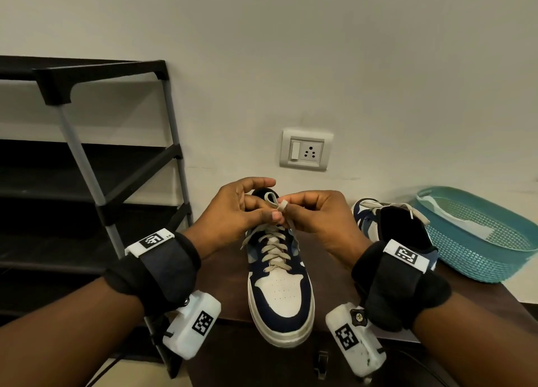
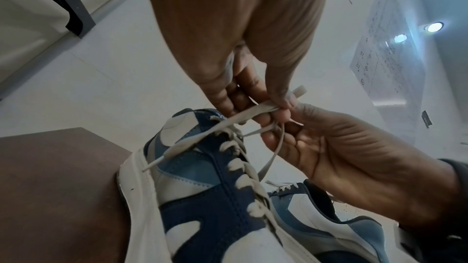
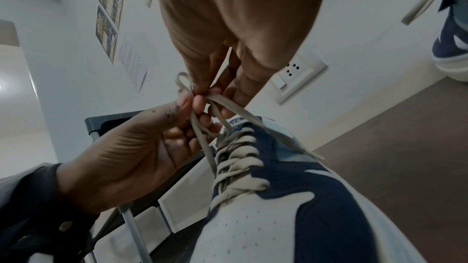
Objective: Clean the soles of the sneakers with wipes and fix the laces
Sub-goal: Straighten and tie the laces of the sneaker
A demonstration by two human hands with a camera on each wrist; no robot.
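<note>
Overhead, both hands [image 1: 279, 212] pinch lace [image 1: 272, 200]; only left wrist view shows second sneaker's [image 2: 316, 215] side.

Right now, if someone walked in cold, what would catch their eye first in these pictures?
Dead centre, the left hand and right hand pinch a beige lace into a loop above the navy-and-white sneaker on the brown table. To the right lies the second sneaker, its lace loose, beside a teal basket.
</note>
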